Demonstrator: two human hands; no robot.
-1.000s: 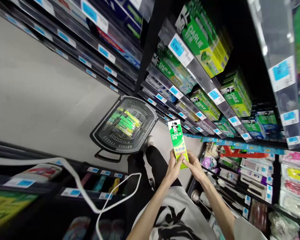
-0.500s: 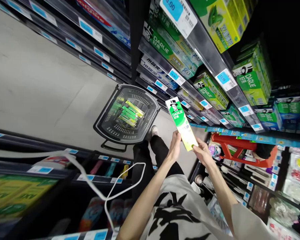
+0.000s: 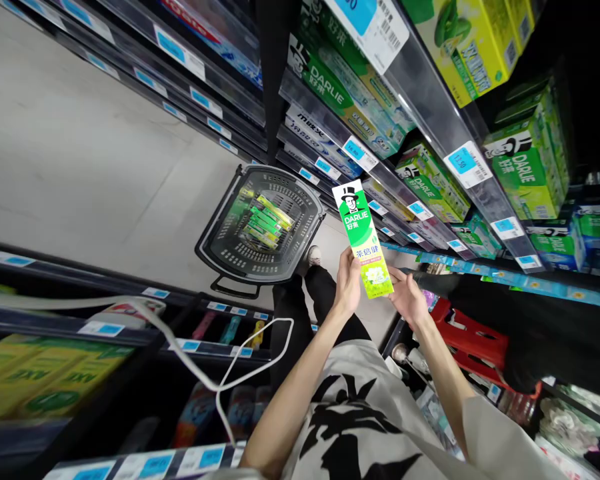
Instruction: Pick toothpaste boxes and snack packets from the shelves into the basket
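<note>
Your right hand (image 3: 411, 299) has taken its thumb off the Darlie carton (image 3: 363, 240) since half a second ago; carton is also straighter now, printed front facing you. Landmark is the grey basket (image 3: 230, 247): carton is held up, right of it in view. Your left hand (image 3: 349, 283) grips the carton's left edge. Right-hand fingers loose and open at the opposite edge; can't tell if they touch. Green-and-yellow boxes (image 3: 265, 223) lie inside the basket; shelved boxes (image 3: 433, 187) sit well right of it.
</note>
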